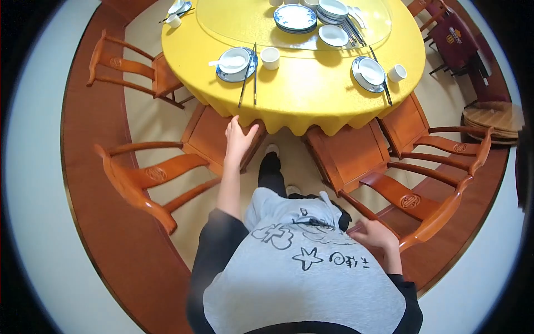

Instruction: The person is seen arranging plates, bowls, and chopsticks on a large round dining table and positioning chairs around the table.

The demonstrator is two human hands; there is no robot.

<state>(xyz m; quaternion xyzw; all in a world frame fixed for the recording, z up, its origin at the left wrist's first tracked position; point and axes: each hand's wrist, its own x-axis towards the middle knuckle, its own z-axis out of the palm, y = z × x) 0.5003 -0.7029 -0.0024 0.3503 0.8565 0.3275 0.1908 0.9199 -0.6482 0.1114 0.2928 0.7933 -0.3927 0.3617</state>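
Observation:
My left hand [240,141] reaches forward with thumb and fingers apart and nothing in it. It is just short of the hanging yellow tablecloth [303,89], over a wooden chair's seat [208,132]. By my right side, my right hand [375,234] has bent fingers near the back of another wooden chair [434,221]; whether it holds anything is unclear. Ahead of the left hand, black chopsticks [255,89] rest partly across a blue-and-white plate [225,77]. That plate carries a white bowl [241,55] with a white spoon [227,64]. A white cup [270,58] stands beside it.
A second setting has a bowl [371,72] and a cup [397,73]. On the glass turntable [250,25] are stacked plates [295,17], bowls [333,35] and more chopsticks [354,33]. Wooden chairs [167,73] surround the table. Round wooden boards [492,119] lie stacked at right.

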